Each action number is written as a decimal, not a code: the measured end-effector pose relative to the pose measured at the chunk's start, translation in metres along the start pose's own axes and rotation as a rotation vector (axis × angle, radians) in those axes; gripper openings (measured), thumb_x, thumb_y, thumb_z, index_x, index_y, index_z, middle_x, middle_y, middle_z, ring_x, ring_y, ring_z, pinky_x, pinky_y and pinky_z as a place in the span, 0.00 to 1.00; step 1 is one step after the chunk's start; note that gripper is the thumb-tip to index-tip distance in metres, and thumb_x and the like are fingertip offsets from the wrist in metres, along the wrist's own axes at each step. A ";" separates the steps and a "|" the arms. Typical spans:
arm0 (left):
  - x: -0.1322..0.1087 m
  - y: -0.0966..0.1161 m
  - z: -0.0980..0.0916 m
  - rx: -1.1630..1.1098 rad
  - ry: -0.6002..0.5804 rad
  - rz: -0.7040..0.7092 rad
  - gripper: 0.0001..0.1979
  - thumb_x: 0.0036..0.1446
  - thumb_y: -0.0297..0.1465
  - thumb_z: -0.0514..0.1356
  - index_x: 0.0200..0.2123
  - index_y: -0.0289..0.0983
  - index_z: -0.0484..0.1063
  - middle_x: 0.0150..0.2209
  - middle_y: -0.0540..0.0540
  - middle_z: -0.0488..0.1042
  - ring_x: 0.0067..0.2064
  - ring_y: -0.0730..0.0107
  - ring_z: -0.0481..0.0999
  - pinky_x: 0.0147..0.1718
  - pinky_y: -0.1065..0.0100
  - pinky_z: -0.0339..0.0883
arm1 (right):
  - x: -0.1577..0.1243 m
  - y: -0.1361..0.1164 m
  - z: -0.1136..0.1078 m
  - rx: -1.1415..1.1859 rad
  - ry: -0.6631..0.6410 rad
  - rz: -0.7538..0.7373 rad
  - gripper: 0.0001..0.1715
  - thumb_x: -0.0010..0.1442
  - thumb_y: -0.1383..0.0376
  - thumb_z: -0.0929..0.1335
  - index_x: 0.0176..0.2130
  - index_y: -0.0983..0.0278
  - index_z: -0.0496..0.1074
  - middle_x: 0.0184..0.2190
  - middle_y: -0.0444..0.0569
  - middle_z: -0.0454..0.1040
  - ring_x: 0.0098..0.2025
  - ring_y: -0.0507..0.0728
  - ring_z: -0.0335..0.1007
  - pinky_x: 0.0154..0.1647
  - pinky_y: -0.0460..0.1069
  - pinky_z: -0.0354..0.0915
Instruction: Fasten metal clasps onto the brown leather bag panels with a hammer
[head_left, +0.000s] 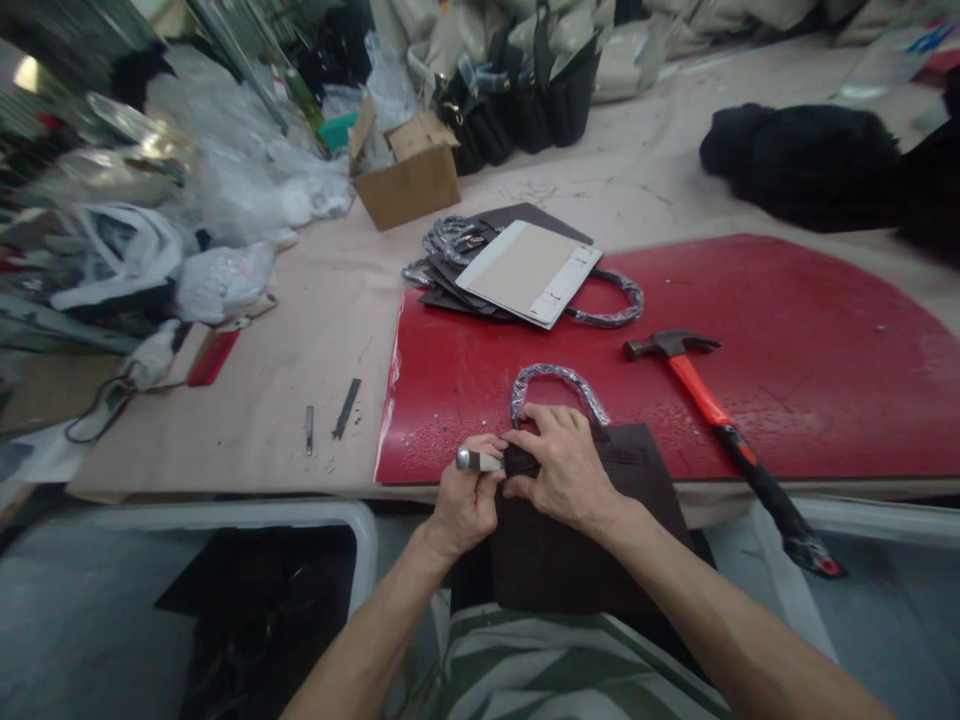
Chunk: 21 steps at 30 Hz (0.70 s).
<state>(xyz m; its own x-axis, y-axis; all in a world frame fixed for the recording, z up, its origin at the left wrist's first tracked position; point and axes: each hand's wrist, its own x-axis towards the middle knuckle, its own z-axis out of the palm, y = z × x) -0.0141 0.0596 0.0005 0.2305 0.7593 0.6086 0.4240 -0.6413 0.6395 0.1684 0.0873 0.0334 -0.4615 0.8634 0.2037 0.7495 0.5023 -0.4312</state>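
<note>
Tool [484, 461] sits grasped in my left hand [461, 503]; my right hand [566, 468] grips the panel [581, 555] near the handle [555, 370]. For accuracy, I should hold both steady.

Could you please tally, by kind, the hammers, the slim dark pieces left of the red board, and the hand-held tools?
Hammer: 1
Slim dark pieces, left of red board: 2
Tool in left hand: 1
Total: 4

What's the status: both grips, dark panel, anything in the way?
Left grip: around silver-ended tool. Right grip: on dark brown panel, lower part overhanging the table. Hammer right of panel, apart from hands; no obstruction visible.
</note>
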 end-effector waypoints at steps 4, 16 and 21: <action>0.001 0.000 0.000 0.001 -0.022 -0.009 0.08 0.65 0.25 0.52 0.46 0.37 0.66 0.45 0.40 0.72 0.49 0.62 0.75 0.49 0.57 0.72 | -0.001 0.008 0.002 0.075 0.005 -0.041 0.33 0.46 0.58 0.80 0.51 0.59 0.74 0.55 0.54 0.68 0.54 0.66 0.61 0.55 0.61 0.56; -0.002 0.005 0.004 -0.009 -0.010 -0.058 0.06 0.64 0.25 0.54 0.44 0.37 0.67 0.46 0.40 0.74 0.50 0.62 0.76 0.48 0.58 0.73 | -0.039 0.069 -0.063 -0.095 0.496 0.165 0.17 0.61 0.59 0.67 0.47 0.66 0.74 0.49 0.60 0.71 0.51 0.67 0.66 0.53 0.61 0.63; -0.002 0.005 0.005 -0.039 0.007 -0.080 0.07 0.63 0.24 0.54 0.43 0.38 0.67 0.46 0.40 0.76 0.49 0.63 0.78 0.48 0.61 0.74 | -0.076 0.111 -0.098 -0.363 0.175 0.508 0.19 0.62 0.53 0.63 0.41 0.65 0.72 0.37 0.61 0.69 0.36 0.67 0.66 0.34 0.57 0.58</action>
<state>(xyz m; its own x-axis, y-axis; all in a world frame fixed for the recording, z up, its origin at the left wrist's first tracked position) -0.0082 0.0547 0.0003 0.1906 0.8076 0.5581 0.4064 -0.5825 0.7040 0.3329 0.0824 0.0558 0.0541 0.9771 0.2058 0.9810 -0.0136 -0.1935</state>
